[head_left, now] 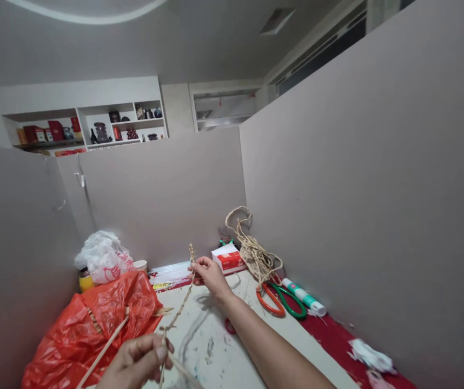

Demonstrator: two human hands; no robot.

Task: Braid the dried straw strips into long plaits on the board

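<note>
A thin twisted straw-coloured cord (pixel 183 303) runs between my two hands above the table. My right hand (pixel 210 274), farther out, pinches the cord near its upper end, and a short knobbly piece sticks up past the fingers. Close to me at the bottom, my left hand (pixel 138 359) is closed on the lower part of the cord between thumb and fingers. Loose strands hang below the left hand and trail to the right, out of the picture. A pale thin strip (pixel 108 346) slants up beside the left hand over the red plastic bag (pixel 134 294).
A heap of straw rope (pixel 258 259) lies at the back right by a red-and-white box (pixel 230 258). Scissors with orange and green handles (pixel 284 302) and a green-white roll (pixel 305 297) lie nearby. A white bag (pixel 104 256) stands back left. Grey partitions (pixel 167 200) enclose the table.
</note>
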